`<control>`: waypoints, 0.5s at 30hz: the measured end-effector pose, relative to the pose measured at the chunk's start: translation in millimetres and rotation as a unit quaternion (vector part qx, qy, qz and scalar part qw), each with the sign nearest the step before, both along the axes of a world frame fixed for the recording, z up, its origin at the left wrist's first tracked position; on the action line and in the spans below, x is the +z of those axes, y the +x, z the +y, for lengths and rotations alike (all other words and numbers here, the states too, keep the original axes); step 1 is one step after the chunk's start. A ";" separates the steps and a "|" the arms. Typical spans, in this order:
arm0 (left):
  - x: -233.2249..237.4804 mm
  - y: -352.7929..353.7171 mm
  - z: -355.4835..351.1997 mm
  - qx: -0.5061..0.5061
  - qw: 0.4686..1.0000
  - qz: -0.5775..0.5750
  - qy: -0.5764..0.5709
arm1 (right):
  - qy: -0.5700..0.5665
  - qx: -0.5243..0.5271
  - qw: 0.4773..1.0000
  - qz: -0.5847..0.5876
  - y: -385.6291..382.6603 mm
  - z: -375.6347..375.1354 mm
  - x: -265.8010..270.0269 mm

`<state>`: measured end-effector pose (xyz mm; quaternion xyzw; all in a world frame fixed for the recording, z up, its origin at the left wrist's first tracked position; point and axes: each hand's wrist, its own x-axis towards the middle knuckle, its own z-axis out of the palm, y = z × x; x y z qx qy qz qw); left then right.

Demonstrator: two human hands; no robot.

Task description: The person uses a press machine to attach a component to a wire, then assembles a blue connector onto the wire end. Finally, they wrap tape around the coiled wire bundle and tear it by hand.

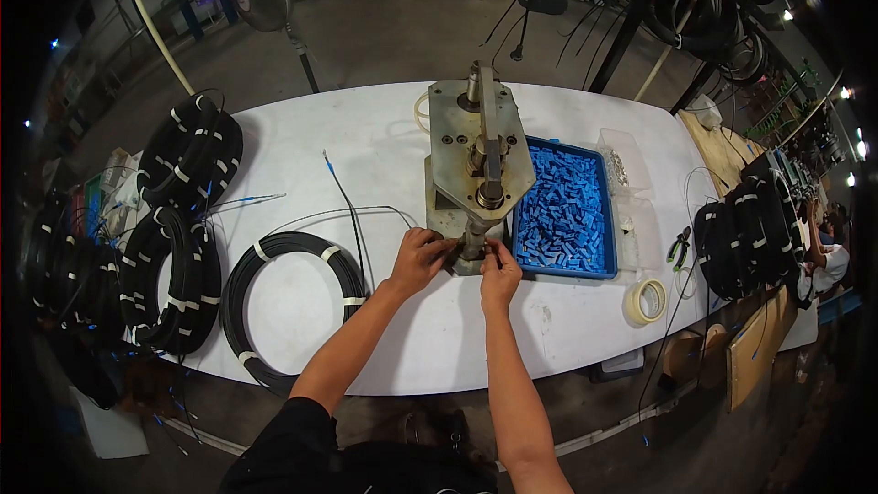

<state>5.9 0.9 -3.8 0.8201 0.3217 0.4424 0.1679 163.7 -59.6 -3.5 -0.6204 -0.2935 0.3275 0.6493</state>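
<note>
A metal hand press point(477, 151) stands in the middle of the white table, and both hands are at the base of it. My left hand point(422, 261) is closed at the left of the press tool, pinching a thin black cable point(366, 209) that arches over from the coil point(240, 311). On the right side of the tool, my right hand point(499, 274) has its fingers pinched together; what they hold is hidden. The cable's end is out of sight between the fingers and the tool. White tape bands bind the coil, which lies flat left of my left arm.
Right of the press is a blue tray point(611, 229) of small blue pieces, beside clear plastic boxes point(631, 160). A tape roll point(646, 301) and green-handled pliers point(679, 248) lie farther right. More banded cable coils point(187, 151) are stacked left; others point(750, 233) sit right.
</note>
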 end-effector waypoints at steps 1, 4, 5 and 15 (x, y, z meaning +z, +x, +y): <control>0.1 -0.2 -0.2 -0.001 1.000 0.003 -0.006 | -0.002 0.002 1.000 0.002 0.0 0.0 0.2; 0.5 -0.1 0.5 -0.001 1.000 0.002 -0.006 | 0.001 0.004 1.000 0.008 0.0 0.5 -0.4; 0.4 0.0 0.6 -0.002 1.000 -0.001 -0.002 | 0.004 0.004 1.000 0.013 0.2 0.5 -0.9; 1.6 -0.1 -0.3 0.002 1.000 0.003 -0.006 | 0.013 0.008 1.000 0.012 1.7 0.5 -5.2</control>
